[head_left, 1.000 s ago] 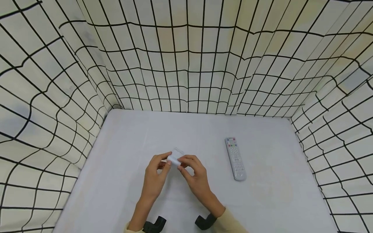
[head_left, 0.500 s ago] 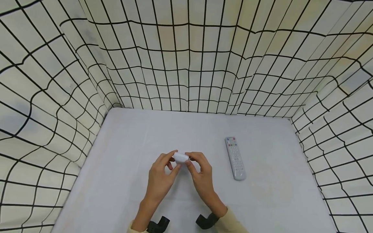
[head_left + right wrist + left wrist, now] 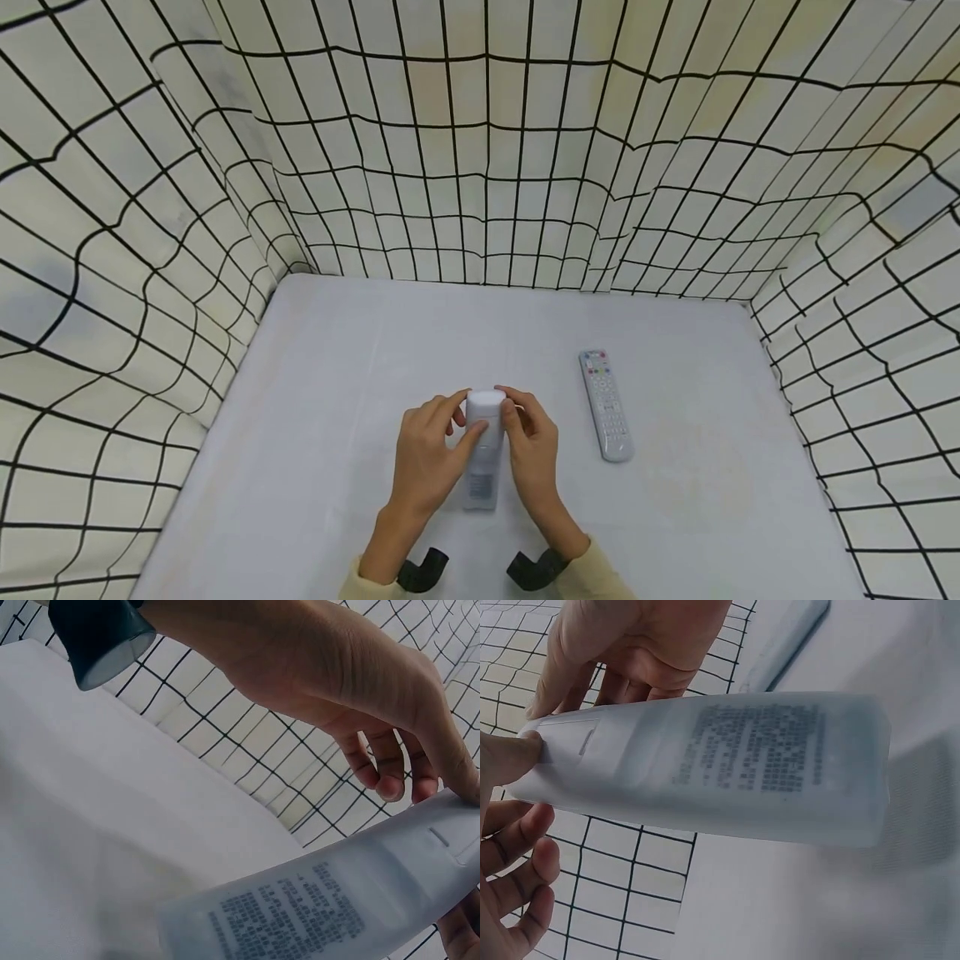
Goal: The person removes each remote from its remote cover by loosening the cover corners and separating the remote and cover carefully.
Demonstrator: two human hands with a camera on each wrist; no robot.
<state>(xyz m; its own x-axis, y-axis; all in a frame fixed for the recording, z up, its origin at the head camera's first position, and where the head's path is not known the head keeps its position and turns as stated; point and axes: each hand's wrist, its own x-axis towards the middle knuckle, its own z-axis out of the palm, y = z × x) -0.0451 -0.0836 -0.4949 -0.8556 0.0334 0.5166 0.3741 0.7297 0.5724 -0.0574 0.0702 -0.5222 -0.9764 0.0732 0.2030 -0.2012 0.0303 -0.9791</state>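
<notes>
A white remote control (image 3: 481, 490) in what looks like a translucent sleeve is held up between both hands, its back with a block of dark print facing the person. The left hand (image 3: 429, 462) pinches its far end from the left, thumb on the back face. From the right, the right hand (image 3: 534, 454) pinches the same end by the edge. In the left wrist view, a small notched cover shows on the remote control (image 3: 750, 757) close to the left thumb. The printed end of the remote control (image 3: 292, 915) hangs free in the right wrist view; its button side is hidden.
A second light grey remote control (image 3: 606, 408) lies button side up on the white table (image 3: 712, 400), right of the hands. White walls with a black grid (image 3: 487, 150) enclose the table's back and sides. Each wrist carries a black curved mount (image 3: 423, 571).
The held remote control has turned from nearly end-on to showing the length of its back, its printed end toward the person. Both hands have moved slightly right with it.
</notes>
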